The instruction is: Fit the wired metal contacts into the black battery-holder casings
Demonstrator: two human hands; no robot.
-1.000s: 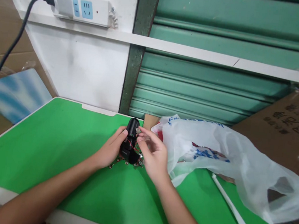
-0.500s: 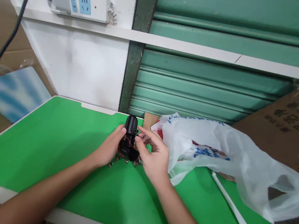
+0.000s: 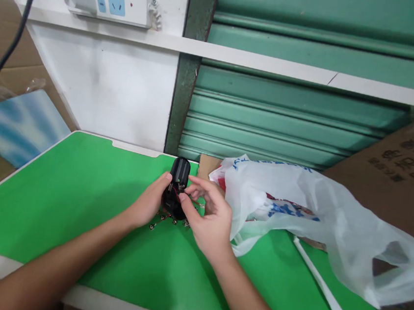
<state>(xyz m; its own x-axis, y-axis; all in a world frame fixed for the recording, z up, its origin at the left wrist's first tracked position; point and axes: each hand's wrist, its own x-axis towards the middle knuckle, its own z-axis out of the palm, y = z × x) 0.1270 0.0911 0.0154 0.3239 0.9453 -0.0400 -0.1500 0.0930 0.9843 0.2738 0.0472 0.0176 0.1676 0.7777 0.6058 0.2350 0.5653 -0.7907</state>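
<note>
My left hand (image 3: 149, 202) grips a black cylindrical part (image 3: 176, 187) with thin red wires, holding it upright on the green table (image 3: 77, 195). My right hand (image 3: 206, 214) is at the part's right side, thumb and forefinger pinched on a small metal piece against it. Several small metal screws or clips (image 3: 163, 221) lie on the table under and around the part.
A white plastic bag (image 3: 314, 220) lies right of my hands, with a white strip (image 3: 329, 296) in front of it. Cardboard boxes (image 3: 394, 169) stand at the right and left. A white power strip (image 3: 108, 0) with a black cable hangs on the wall. A green roller shutter is behind.
My right hand has dropped slightly and closed in on the black part's side. The left hand keeps its grip. The view has shifted a little.
</note>
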